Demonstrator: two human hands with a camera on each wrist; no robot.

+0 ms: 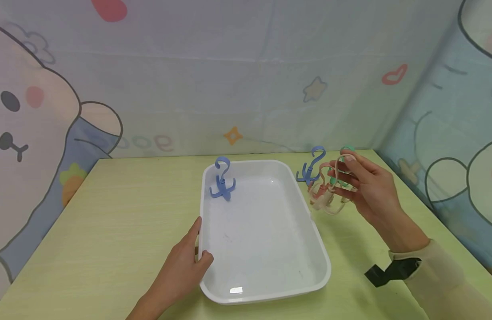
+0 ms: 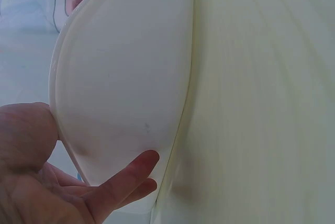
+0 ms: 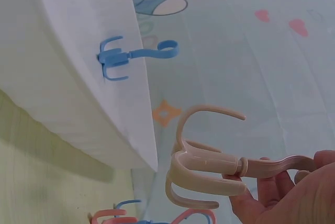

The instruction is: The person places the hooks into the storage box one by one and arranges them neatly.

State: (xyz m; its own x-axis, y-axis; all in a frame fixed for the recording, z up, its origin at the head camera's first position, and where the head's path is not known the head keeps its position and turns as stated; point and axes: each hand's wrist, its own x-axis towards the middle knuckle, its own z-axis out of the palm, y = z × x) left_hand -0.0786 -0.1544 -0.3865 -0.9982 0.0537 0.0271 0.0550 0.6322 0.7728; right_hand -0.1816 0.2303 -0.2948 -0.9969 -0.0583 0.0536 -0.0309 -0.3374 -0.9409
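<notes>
My left hand grips the left side of a white tray, thumb over the rim and fingers against its outer wall. Beyond the tray's right edge, my right hand pinches a beige multi-prong hanging hook by its curved top. The prongs point down in the head view, raised above the table. Inside the tray, a blue hook stands in the far left corner. Behind the beige hook are a second blue hook, a pink one and a green one, partly hidden by my right hand.
The tray lies on a pale green table. A printed cloth wall rises along the table's far edge, with more printed cloth at left and right. A black strap sits on my right sleeve.
</notes>
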